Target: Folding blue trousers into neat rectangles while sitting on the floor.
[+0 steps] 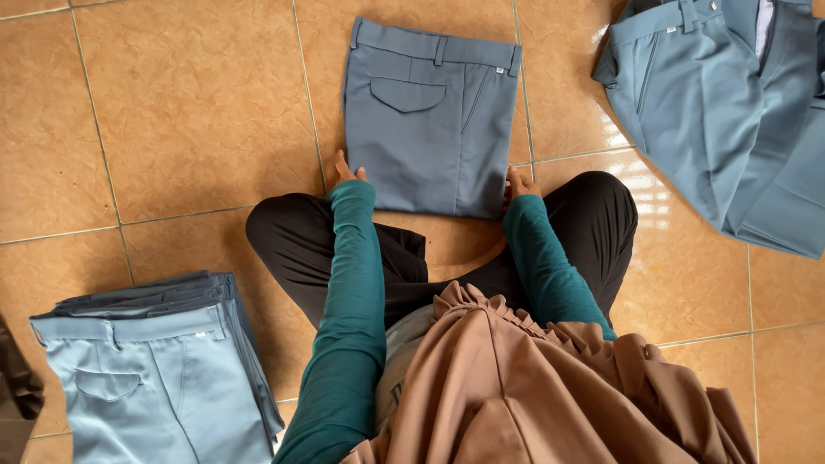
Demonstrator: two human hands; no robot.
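The left hand [345, 171] rests at the near left corner of the folded grey-blue trousers [427, 120]. Its fingers [340, 160] lie flat and pressed together against the fabric edge; whether they pinch the cloth or only touch it cannot be told. The right hand [518, 184] sits at the near right corner of the same garment. Its fingers [514, 176] are curled at the fabric edge and partly hidden, so their exact state cannot be told.

The folded trousers lie flat on the tiled floor [172, 112] at 12 o'clock from the person, waistband on the far side, with a flapped back pocket facing up. The near edge of the garment lies just beyond the person's crossed legs in dark trousers [301, 241].

Both arms wear teal sleeves [357, 292]. A brown pleated garment [533, 387] covers the person's lap and chest at 6 o'clock.

At 8 o'clock a stack of folded trousers [163, 369] rests on the floor, with a light blue pair on top and darker grey pairs beneath. At 2 o'clock unfolded grey-blue trousers [730, 103] lie spread out on the floor, well apart from both hands.
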